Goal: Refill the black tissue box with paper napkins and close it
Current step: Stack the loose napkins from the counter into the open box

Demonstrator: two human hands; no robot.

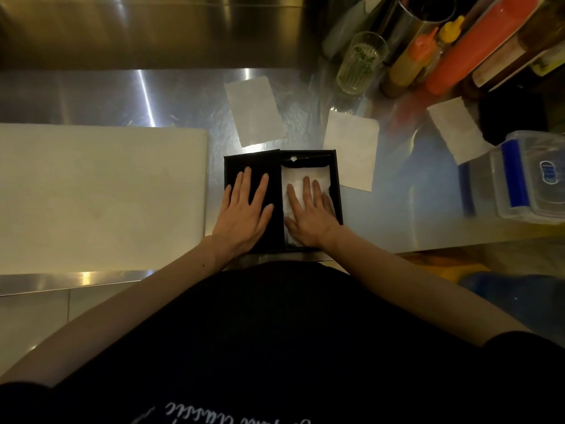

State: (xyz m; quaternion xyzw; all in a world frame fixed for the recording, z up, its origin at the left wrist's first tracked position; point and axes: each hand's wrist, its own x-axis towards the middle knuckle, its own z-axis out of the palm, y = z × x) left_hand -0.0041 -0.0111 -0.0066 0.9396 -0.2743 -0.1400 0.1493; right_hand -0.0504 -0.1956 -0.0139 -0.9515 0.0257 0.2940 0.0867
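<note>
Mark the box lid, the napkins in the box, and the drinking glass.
lid (pixel 244 166): head view, bare far part above the fingers.
napkins (pixel 293 179): head view, far left corner of the stack.
glass (pixel 360 62): head view, middle of its wall.

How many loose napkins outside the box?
3. One beyond the black tissue box, one just right of it, one far right, its corner resting on the plastic container. More may be hidden.

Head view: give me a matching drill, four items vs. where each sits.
Items:
1. left hand
2. right hand
3. drinking glass
4. clear container with blue clips

Places:
A. far right of the steel counter
B. flat on the black lid
C. beside the squeeze bottles
D. pressing the napkins in the black tissue box

Pairs: 1-B, 2-D, 3-C, 4-A
</note>
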